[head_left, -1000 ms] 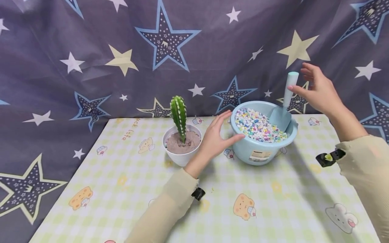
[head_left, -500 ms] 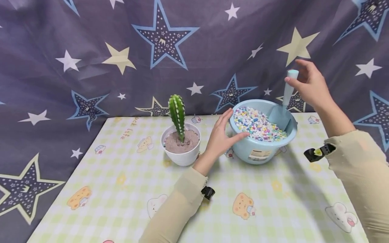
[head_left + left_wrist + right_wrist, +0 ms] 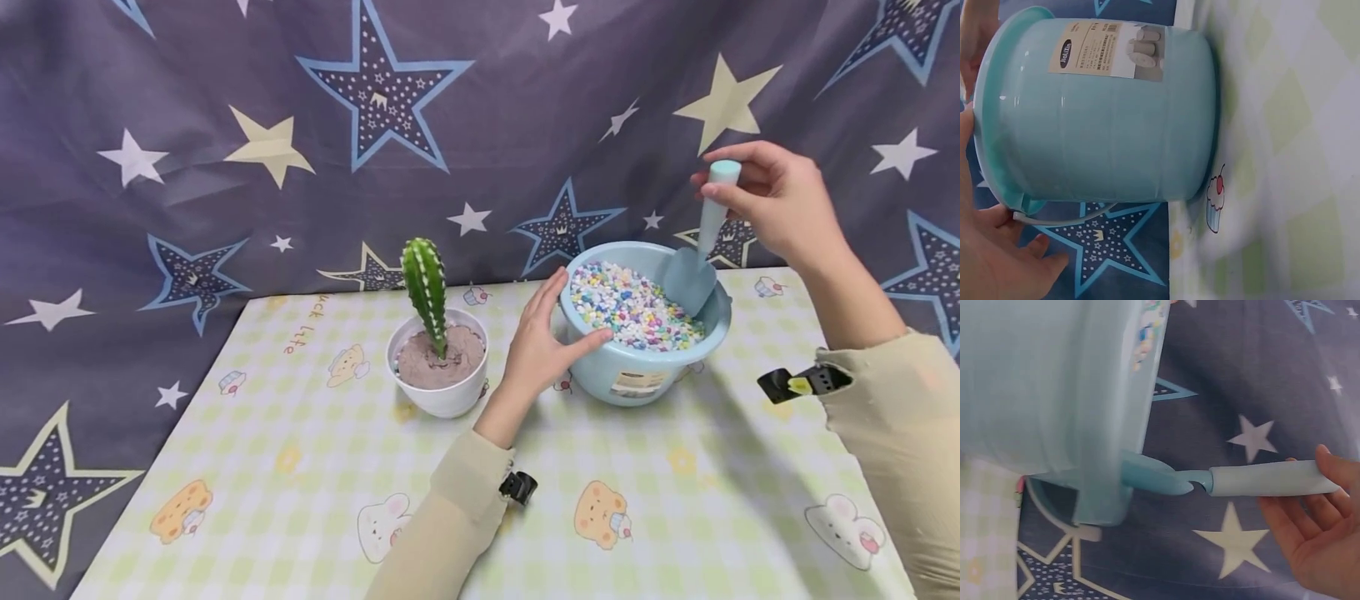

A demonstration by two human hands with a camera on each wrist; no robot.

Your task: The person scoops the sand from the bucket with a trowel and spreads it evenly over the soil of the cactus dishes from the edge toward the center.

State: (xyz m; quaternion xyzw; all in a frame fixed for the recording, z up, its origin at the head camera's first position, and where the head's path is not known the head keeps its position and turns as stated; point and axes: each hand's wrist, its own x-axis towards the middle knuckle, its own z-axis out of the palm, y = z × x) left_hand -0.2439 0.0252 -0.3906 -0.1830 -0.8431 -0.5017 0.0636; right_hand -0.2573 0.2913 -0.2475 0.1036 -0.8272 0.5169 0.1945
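One bucket (image 3: 600, 371) of beads (image 3: 630, 308) stands on the tabletop (image 3: 652, 517); the left hand (image 3: 538, 350), its grip wide, rests against the rim (image 3: 660, 358), presumably to steady it, while the right hand (image 3: 783, 200) pinches the scoop (image 3: 688, 282) by its handle (image 3: 712, 223).

The person's left arm (image 3: 442, 521) is stretched forward, the left grip (image 3: 536, 346) spread, left thumb (image 3: 588, 342) well apart from its fingers. The right arm (image 3: 885, 417) is raised higher and bent inward; the right grip (image 3: 783, 200) pinches, right thumb (image 3: 726, 195) set against bent fingers.
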